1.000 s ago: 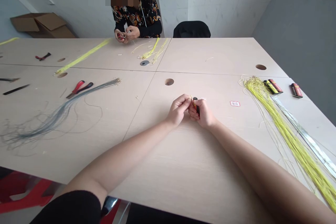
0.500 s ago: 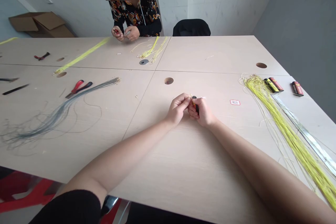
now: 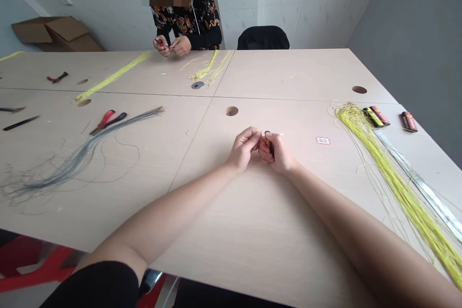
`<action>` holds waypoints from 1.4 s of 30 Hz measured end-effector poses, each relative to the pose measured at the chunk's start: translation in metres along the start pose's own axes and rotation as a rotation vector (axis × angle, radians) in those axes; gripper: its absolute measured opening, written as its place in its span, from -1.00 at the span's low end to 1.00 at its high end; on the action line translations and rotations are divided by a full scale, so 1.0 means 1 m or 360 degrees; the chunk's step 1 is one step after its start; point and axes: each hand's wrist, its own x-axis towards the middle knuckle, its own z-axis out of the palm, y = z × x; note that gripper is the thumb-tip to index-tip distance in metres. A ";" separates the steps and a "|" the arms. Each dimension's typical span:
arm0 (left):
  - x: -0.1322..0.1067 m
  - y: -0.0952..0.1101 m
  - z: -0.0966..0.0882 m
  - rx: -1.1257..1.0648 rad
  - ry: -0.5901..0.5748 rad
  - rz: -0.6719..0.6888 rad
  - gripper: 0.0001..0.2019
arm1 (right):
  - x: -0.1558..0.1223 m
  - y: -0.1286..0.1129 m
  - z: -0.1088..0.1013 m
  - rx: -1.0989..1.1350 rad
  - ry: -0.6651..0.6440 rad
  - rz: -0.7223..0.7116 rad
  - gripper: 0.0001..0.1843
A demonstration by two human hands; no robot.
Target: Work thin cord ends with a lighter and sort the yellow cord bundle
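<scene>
One thin thread (image 3: 260, 130), black lighter (image 3: 269, 145) (round-ended)

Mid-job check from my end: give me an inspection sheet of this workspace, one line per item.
Surface: pale tabletop, with seams and round cut-outs.
Job's things: thin pale strand at the left hand; small dark object in the right hand.
Clutter: red-and-black pliers at left; red-bordered label and red-and-black item at right.
Grips: left pinches the strand; right closes around the dark object.
Cables: grey bundle at left, yellow bundle at right; cannot tell whether either is wire.
Surroundings: another person across the table, dark chair, cardboard box.
</scene>
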 end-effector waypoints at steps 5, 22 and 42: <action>0.001 0.003 0.001 -0.0063 0.0073 -0.0036 -0.64 | -0.002 -0.004 -0.002 0.0065 0.0269 -0.0228 -0.62; 0.000 0.005 0.001 -0.0028 0.0025 -0.0165 -0.74 | 0.003 0.004 -0.018 -0.0177 0.0503 -0.0432 -0.74; 0.000 0.008 0.003 -0.0022 -0.0016 -0.0199 -0.72 | 0.004 0.005 -0.019 -0.0221 0.0513 -0.0453 -0.76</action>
